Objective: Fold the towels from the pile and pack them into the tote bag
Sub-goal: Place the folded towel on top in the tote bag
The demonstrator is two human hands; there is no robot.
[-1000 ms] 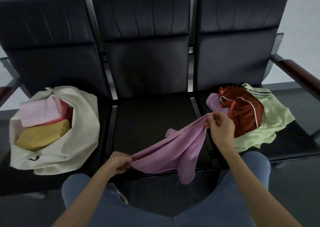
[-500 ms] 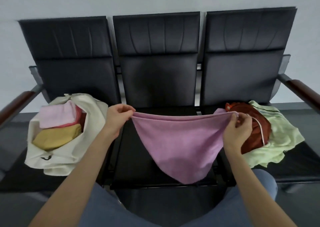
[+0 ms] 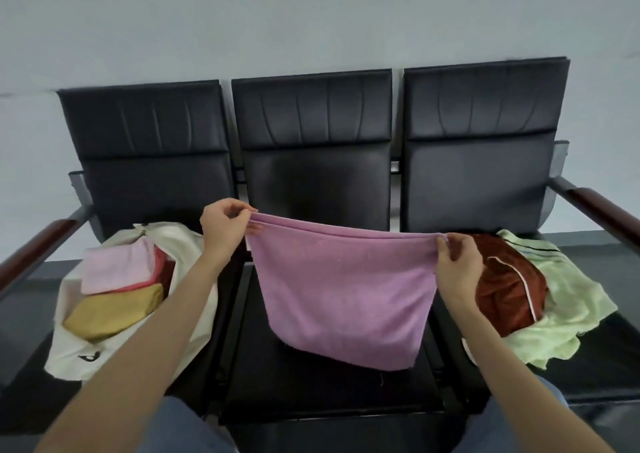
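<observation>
A purple towel (image 3: 343,290) hangs stretched above the middle seat, its lower edge near the cushion. My left hand (image 3: 225,227) pinches its top left corner and my right hand (image 3: 457,265) pinches its top right corner. On the left seat lies a cream tote bag (image 3: 86,352) holding a folded pink towel (image 3: 117,265), a red one and a folded yellow towel (image 3: 110,310). The pile on the right seat has a rust-red towel (image 3: 509,290) on top of a pale green towel (image 3: 571,300).
Three joined black chairs (image 3: 311,175) stand against a grey wall. Wooden armrests (image 3: 609,210) stick out at both ends. My knees in blue trousers (image 3: 187,425) are at the lower edge, in front of the middle seat.
Both hands rose and moved apart, lifting the purple towel off the seat and spreading it flat between them. The camera tilted upward.
</observation>
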